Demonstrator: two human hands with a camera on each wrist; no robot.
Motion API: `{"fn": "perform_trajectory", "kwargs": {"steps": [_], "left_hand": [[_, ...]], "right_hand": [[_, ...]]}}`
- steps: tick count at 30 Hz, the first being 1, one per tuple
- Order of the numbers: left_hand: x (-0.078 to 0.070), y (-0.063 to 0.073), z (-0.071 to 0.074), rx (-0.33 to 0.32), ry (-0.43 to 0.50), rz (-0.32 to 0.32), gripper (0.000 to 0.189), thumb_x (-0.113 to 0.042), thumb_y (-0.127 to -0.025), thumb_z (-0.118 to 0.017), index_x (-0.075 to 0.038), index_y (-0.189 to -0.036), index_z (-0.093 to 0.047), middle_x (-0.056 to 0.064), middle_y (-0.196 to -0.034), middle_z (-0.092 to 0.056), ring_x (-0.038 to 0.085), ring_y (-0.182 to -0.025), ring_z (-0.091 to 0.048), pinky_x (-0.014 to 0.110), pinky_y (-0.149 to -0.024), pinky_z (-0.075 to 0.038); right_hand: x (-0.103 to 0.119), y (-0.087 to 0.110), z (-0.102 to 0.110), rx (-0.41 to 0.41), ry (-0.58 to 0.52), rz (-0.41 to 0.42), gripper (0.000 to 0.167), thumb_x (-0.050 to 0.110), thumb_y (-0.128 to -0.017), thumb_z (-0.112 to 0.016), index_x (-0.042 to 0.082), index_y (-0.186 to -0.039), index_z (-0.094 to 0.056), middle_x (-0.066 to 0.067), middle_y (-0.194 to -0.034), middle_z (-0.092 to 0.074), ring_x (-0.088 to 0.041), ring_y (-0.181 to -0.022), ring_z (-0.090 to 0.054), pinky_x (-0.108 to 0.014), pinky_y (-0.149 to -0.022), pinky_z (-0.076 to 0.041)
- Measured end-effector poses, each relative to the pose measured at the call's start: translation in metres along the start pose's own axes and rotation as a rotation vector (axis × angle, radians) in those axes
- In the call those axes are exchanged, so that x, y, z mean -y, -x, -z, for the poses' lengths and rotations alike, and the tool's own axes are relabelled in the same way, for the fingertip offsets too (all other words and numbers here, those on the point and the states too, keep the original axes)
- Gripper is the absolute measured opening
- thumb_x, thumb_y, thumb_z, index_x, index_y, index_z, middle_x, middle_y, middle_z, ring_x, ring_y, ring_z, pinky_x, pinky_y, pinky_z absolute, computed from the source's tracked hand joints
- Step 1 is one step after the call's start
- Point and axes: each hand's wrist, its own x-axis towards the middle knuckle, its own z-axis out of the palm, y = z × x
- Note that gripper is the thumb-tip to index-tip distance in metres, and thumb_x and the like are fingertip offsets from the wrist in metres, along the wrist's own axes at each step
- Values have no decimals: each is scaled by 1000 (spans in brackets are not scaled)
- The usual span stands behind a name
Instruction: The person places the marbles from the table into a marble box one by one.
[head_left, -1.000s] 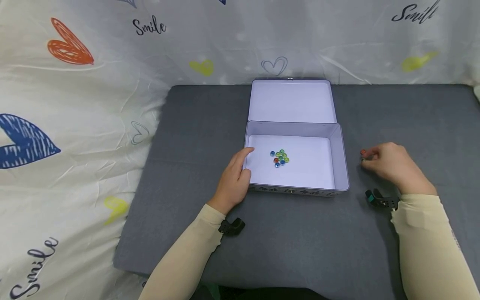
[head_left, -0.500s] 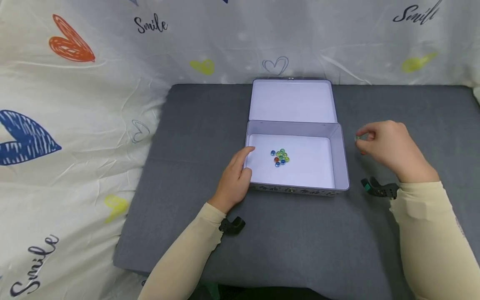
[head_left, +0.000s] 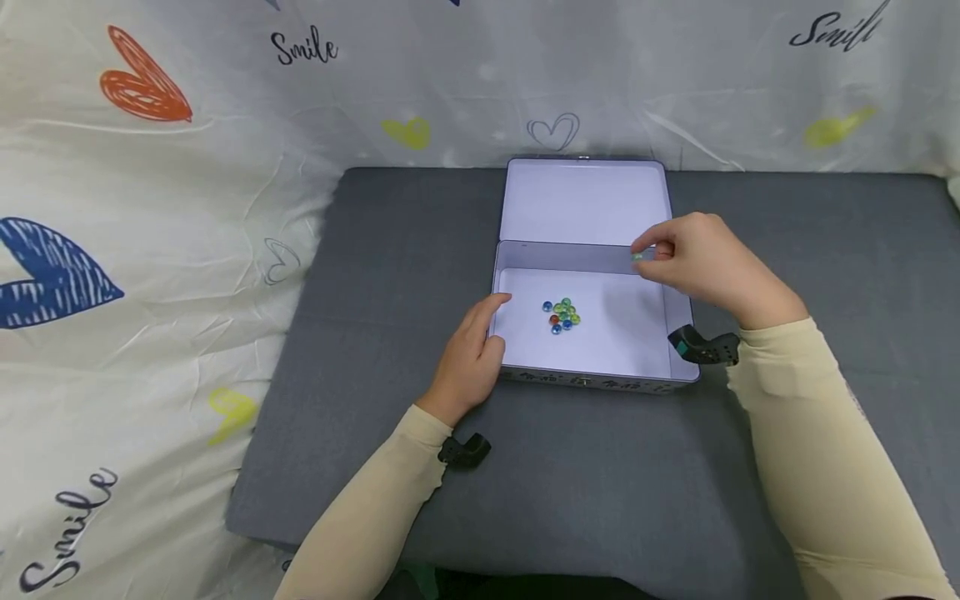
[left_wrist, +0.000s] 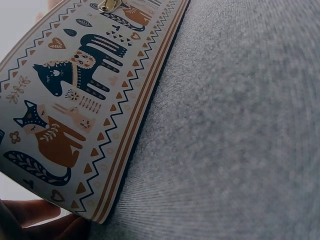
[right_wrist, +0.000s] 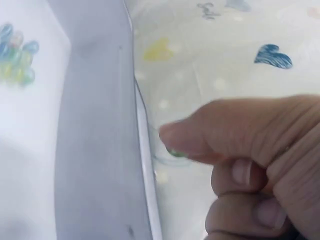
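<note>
A shallow tin box (head_left: 592,375) stands with its lid (head_left: 585,200) folded back, white inside and printed with animals on its front. Several blue, green and yellow-green glass marbles (head_left: 567,315) and an orange marble (head_left: 554,320) lie clustered on its floor. My left hand (head_left: 468,362) holds the box's left wall, index fingertip over the rim. My right hand (head_left: 705,262) pinches a clear greenish marble (head_left: 637,257) between thumb and index finger, above the back right part of the box. In the right wrist view this marble (right_wrist: 176,152) is mostly hidden by the thumb.
The box stands on a grey cloth-covered table (head_left: 390,275). A white curtain (head_left: 457,92) printed with hearts and "Smile" hangs behind and at the left. Each wrist wears a black camera mount.
My right hand has lifted the greenish marble from the table at the right and carried it left over the box. An orange marble there is now out of sight. The left hand stays put.
</note>
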Motion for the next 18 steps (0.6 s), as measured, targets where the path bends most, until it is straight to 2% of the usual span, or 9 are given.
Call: {"fn": "perform_trajectory", "kwargs": {"steps": [3,9,18], "left_hand": [[0,1,1,0,4,10,61,-10,-96,-37,-18,-155,-49,5,-161,-47,19,-148,-45,49,-116,-42],[0,5,-1,9,15,13,61,-8,-95,-39,-15,-155,-49,10,-161,-47,23,-148,-46,52,-113,-44],[-1,1,1,-4,14,-5,62,-6,-95,-40,-15,-155,-49,11,-161,-47,22,-148,-45,50,-115,-44]], "right_hand": [[7,-12,-11,45,-26,42,24,14,-93,-73,2,-113,-79,-1,-64,-45,-15,-57,-37,-30,-54,-32],[14,-27,-33,115,-83,63,21,12,-93,-75,0,-111,-79,1,-61,-41,-15,-57,-36,-31,-57,-33],[26,-53,-53,166,-48,134,18,9,-92,-76,-1,-107,-80,1,-58,-42,-15,-56,-39,-33,-59,-37]]}}
